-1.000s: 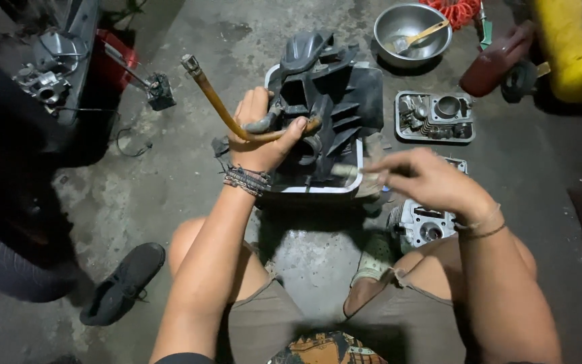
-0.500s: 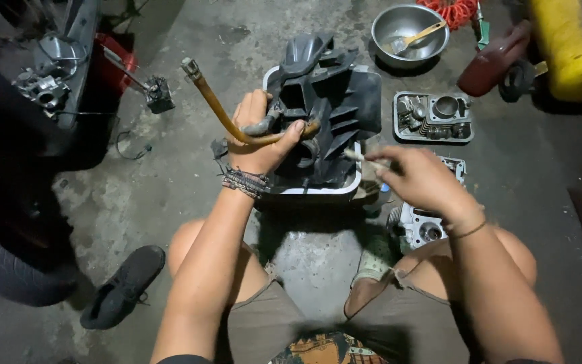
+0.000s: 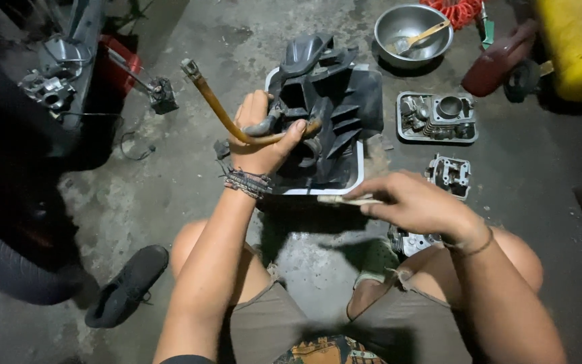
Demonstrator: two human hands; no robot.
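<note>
On the concrete floor, the left hand grips a black engine part and its amber hose over a white tray. Right hand is closed around a pale brush handle, just beside the tray.

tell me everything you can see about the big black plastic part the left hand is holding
The black plastic housing looks like a dusty, matte engine air shroud with angled ribs and open slots, plus a rounded duct at its far end. It stands tilted in a white tray on the concrete floor. The left hand grips its near left side, together with an amber hose that curves up and away. The right hand hovers nearby, apart from it.
</note>
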